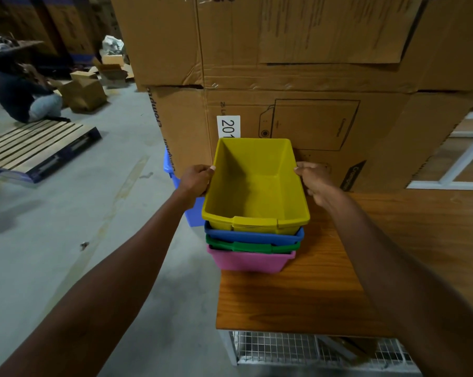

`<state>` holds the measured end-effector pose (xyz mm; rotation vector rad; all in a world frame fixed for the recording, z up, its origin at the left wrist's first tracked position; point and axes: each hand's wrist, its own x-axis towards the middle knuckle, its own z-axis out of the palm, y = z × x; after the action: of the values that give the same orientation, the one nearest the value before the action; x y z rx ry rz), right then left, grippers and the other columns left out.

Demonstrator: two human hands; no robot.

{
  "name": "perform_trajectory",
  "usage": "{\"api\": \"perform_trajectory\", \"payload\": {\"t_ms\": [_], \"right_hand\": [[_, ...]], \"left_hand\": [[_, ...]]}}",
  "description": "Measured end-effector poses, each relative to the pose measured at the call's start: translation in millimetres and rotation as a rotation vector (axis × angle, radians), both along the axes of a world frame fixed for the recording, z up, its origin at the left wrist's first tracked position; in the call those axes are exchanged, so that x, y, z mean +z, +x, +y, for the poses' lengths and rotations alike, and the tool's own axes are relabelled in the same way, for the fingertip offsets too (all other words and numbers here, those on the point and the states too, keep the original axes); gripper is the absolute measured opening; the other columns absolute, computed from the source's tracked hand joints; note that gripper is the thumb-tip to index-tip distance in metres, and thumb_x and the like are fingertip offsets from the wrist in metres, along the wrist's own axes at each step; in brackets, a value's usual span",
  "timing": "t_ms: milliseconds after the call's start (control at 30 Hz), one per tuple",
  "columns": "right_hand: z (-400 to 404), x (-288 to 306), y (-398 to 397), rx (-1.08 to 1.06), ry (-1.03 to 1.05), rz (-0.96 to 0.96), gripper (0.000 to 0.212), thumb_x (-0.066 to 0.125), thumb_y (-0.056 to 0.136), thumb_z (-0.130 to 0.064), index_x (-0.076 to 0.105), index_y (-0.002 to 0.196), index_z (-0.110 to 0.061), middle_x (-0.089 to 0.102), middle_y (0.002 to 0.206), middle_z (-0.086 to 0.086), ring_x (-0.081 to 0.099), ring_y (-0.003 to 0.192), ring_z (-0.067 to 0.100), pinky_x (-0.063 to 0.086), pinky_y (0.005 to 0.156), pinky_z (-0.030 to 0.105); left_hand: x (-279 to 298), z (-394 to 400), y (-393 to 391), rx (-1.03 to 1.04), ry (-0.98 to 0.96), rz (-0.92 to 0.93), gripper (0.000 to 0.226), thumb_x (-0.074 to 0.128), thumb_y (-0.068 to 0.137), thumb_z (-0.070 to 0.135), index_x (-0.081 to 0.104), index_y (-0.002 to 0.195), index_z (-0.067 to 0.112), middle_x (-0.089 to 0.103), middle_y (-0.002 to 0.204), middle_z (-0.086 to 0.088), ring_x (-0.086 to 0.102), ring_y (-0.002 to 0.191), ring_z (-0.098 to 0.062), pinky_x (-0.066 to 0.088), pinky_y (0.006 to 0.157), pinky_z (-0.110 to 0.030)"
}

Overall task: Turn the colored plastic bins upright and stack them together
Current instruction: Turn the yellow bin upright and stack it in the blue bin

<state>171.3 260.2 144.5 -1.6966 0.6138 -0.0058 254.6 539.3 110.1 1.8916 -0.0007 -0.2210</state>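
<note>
Head view: four bins sit nested upright at the near-left corner of the wooden tabletop point(325, 281). The yellow bin point(257, 183) is on top, hollow facing up and nothing inside it. Under it only rims and front walls show: the blue bin point(253, 236), then the green bin point(253, 246), then the pink bin point(250, 261) at the bottom on the wood.

The left hand point(196, 180) grips the yellow bin's long rim at nine o'clock, thumb over the edge. The right hand point(311, 178) grips the opposite rim at three o'clock. Both grips are closed on that rim.

Behind the left wrist, a light-blue bin point(170, 167) pokes out beside the tabletop; its contents are hidden. Stacked cardboard boxes point(298, 77) rise at twelve o'clock, touching the back of the stack.
</note>
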Motion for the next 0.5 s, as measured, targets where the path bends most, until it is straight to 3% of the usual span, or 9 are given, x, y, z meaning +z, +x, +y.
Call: {"api": "perform_trajectory", "payload": {"t_ms": [167,367,500], "right_hand": [[-8.0,-9.0,7.8,-0.004,0.004,-0.014,0.041,0.049,0.109,-0.019,0.05,0.15,-0.013,0.055,0.15,0.01,0.056,0.127,0.029,0.046,0.084,0.037],[-12.0,-29.4,7.7,0.0,0.056,-0.022,0.046,0.048,0.109,-0.02,0.044,0.155,-0.012,0.051,0.154,0.012,0.053,0.136,0.034,0.046,0.107,0.045],[-12.0,-30.4,8.3,0.001,0.07,-0.021,0.047,0.048,0.11,-0.02,0.042,0.156,-0.013,0.05,0.154,0.013,0.053,0.136,0.034,0.046,0.105,0.044]], "left_hand": [[-3.1,-4.8,-1.7,0.008,-0.025,0.004,0.023,0.051,0.107,0.032,0.069,0.108,0.017,0.056,0.09,-0.017,0.05,0.066,-0.021,0.046,0.058,-0.027],[-5.0,-7.4,-0.4,-0.009,-0.04,0.018,0.022,0.051,0.107,0.031,0.069,0.109,0.019,0.06,0.095,-0.015,0.054,0.074,-0.022,0.048,0.059,-0.026],[-5.3,-8.9,0.1,0.002,-0.051,0.02,0.02,0.051,0.107,0.031,0.069,0.108,0.022,0.063,0.098,-0.015,0.057,0.087,-0.025,0.049,0.065,-0.028]]}}
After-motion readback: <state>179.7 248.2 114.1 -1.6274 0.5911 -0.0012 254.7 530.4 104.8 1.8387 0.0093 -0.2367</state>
